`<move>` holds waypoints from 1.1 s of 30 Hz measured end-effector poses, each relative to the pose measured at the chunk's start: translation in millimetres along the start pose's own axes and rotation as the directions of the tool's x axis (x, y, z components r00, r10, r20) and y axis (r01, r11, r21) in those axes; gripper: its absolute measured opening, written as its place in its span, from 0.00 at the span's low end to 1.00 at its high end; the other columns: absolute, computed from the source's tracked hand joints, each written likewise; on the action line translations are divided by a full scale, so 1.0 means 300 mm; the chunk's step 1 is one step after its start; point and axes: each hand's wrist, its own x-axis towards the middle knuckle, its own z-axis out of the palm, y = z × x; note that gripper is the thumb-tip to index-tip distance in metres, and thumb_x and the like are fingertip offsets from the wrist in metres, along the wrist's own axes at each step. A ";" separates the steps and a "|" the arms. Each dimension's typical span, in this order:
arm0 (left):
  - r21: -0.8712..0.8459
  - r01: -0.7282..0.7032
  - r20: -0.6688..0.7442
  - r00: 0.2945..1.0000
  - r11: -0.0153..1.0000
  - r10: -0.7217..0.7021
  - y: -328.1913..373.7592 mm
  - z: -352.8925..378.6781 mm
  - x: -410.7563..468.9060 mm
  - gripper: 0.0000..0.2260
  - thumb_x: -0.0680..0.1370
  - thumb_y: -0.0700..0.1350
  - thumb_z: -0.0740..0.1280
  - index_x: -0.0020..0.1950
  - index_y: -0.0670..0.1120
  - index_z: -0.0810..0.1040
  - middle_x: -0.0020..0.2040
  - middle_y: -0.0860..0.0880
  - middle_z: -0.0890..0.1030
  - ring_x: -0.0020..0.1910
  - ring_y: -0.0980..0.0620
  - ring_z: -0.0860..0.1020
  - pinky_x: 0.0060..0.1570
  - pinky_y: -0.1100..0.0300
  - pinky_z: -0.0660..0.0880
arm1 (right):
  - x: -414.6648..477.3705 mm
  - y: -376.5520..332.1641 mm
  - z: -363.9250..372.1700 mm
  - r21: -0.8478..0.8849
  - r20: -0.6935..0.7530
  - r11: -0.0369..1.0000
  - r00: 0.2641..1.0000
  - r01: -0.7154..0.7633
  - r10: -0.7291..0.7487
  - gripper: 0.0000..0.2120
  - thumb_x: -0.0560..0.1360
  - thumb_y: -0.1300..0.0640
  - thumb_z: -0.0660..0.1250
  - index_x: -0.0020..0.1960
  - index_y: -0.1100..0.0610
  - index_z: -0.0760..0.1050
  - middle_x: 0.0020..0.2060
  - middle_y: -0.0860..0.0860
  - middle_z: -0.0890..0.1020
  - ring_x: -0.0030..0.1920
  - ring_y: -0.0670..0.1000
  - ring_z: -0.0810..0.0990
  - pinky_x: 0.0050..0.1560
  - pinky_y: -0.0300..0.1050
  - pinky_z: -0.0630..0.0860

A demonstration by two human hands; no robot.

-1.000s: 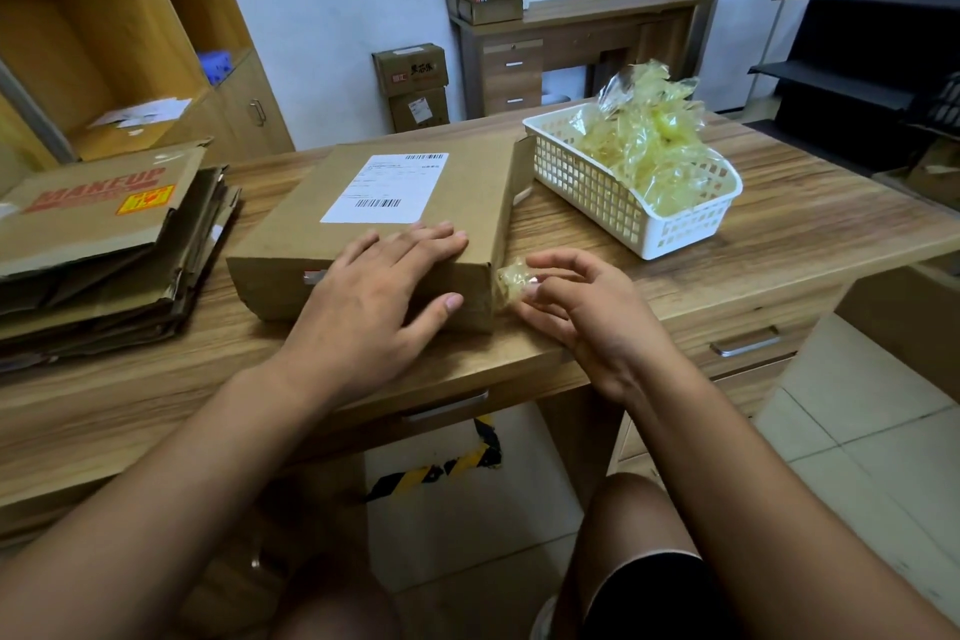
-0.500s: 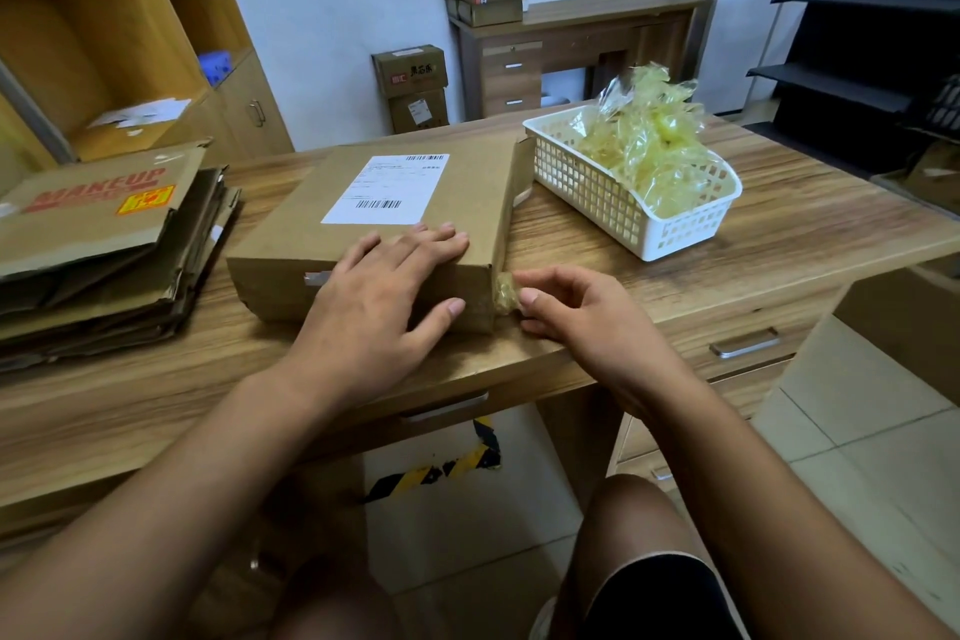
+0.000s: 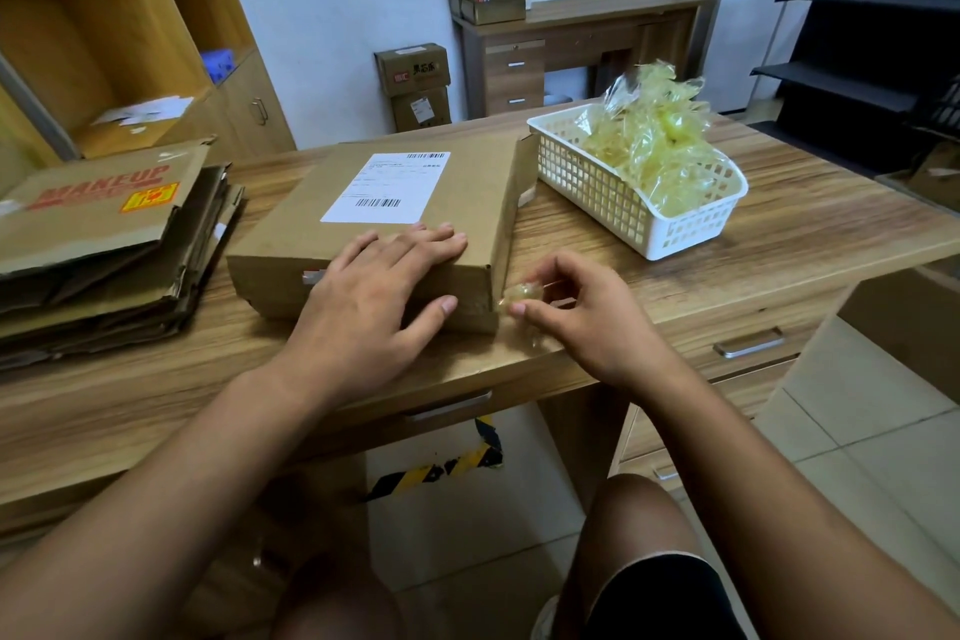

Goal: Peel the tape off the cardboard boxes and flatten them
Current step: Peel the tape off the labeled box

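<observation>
R grip [image 3: 587, 317] pinches the wadded tape [image 3: 522, 295] end, box [image 3: 311, 239] corner just left of it under flat, open L grip [image 3: 374, 291] on tabletop [image 3: 779, 244]; tape's prob. light, sticky, tear-prone, so re-pinch close to the corner.

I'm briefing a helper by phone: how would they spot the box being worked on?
On the near desk, between the flattened cardboard stack and the white basket, lies one cardboard box. It alone stands unflattened, bears a white shipping label, and has the left hand flat on top.
</observation>
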 end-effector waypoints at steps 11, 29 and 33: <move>-0.049 -0.009 0.002 1.000 0.999 0.009 -0.010 -0.014 -0.019 0.23 0.80 0.56 0.59 0.75 0.59 0.67 0.75 0.63 0.66 0.76 0.62 0.61 0.77 0.56 0.49 | 0.046 0.025 -0.007 0.530 -0.200 0.846 0.961 -0.059 0.193 0.10 0.79 0.66 0.68 0.45 0.56 0.69 0.46 0.62 0.84 0.45 0.57 0.88 0.47 0.60 0.83; -0.044 -0.026 -0.007 1.000 0.999 0.025 -0.021 -0.007 -0.023 0.22 0.80 0.57 0.59 0.75 0.59 0.67 0.75 0.62 0.66 0.76 0.63 0.61 0.77 0.55 0.50 | 0.102 0.023 -0.011 0.423 -0.538 0.886 0.839 0.191 0.076 0.09 0.79 0.64 0.70 0.47 0.54 0.72 0.40 0.46 0.80 0.45 0.55 0.88 0.49 0.54 0.84; -0.041 -0.028 -0.013 1.000 0.999 0.027 -0.022 -0.004 -0.024 0.22 0.81 0.57 0.59 0.75 0.60 0.67 0.75 0.63 0.66 0.76 0.63 0.60 0.77 0.55 0.51 | 0.092 0.015 0.001 0.341 -0.591 0.908 0.806 0.242 0.007 0.10 0.79 0.63 0.70 0.46 0.50 0.73 0.38 0.41 0.81 0.46 0.55 0.88 0.50 0.54 0.84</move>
